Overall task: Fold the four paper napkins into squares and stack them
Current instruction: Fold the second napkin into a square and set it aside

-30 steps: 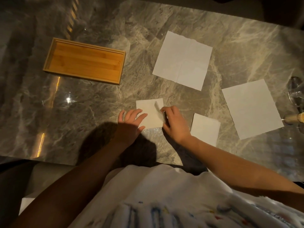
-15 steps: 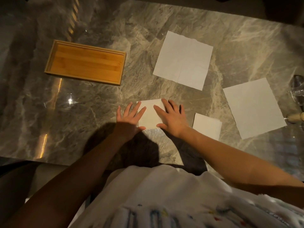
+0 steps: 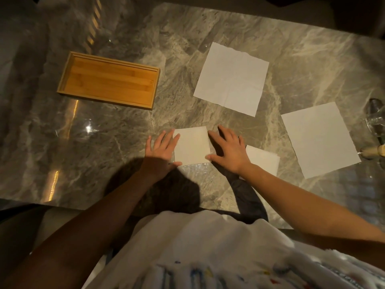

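Note:
A small folded white napkin square [image 3: 191,145] lies flat on the marble table near the front edge. My left hand [image 3: 161,150] rests flat at its left edge, fingers spread. My right hand [image 3: 228,150] lies flat at its right edge, fingers spread too. Neither hand holds anything. A second folded napkin square [image 3: 264,160] sits just right of my right hand, partly hidden by that wrist. Two unfolded napkins lie flat: one [image 3: 231,79] at the back centre, another [image 3: 319,139] at the right.
An empty wooden tray [image 3: 108,80] sits at the back left of the grey marble table [image 3: 104,142]. A clear glass object [image 3: 376,119] and a cork-like piece [image 3: 375,152] stand at the far right edge. The table's front edge runs just below my forearms.
My right hand went from pinching the napkin's right edge to lying flat. Both hands have slid outward off the folded square, leaving it uncovered between them.

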